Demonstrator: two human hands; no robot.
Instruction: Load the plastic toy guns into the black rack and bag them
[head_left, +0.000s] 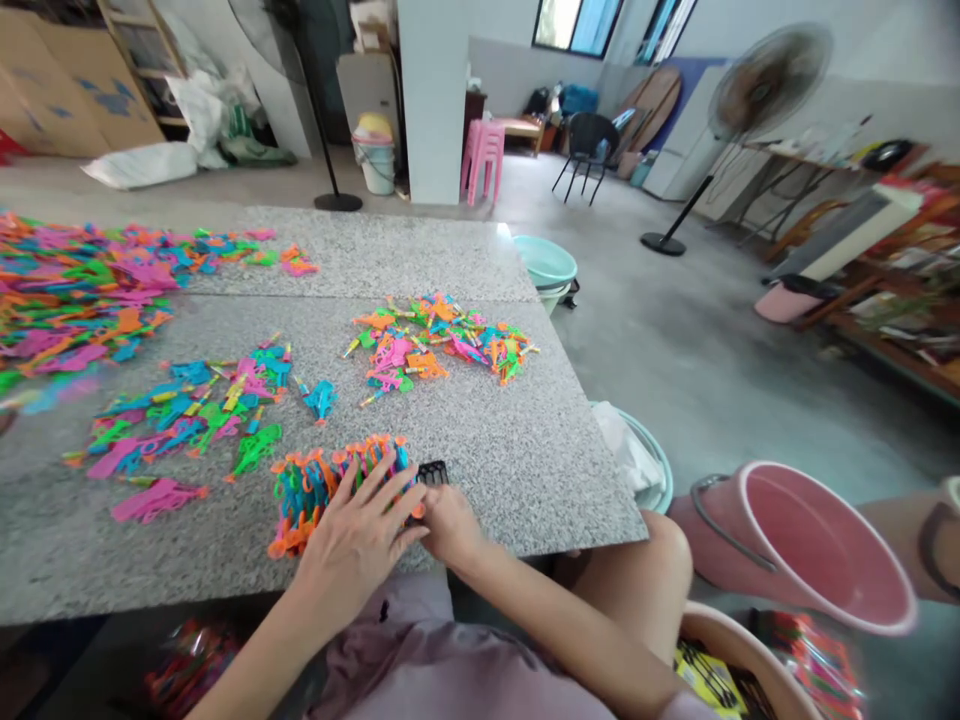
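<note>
A packed row of small coloured plastic toys [300, 495], pistol-like in outline, stands near the front edge of the granite table. My left hand [356, 525] lies across its right part with the fingers spread. At the row's right end, my right hand [448, 520] is closed around a black plastic piece with a grid-like top [433, 472]; its lower part is hidden by the fingers. My two hands nearly touch. Loose toys lie nearby: a pink toy [159, 497], a green toy [256, 448] and a blue toy [321, 398].
Mixed toys form a large heap [75, 290] at the left and a smaller pile [442, 340] ahead. A blurred coloured shape shows at the left edge. A pink bucket [705, 540] and a tub [780, 670] stand right of my knee. A teal basin [547, 258] sits beyond the table edge.
</note>
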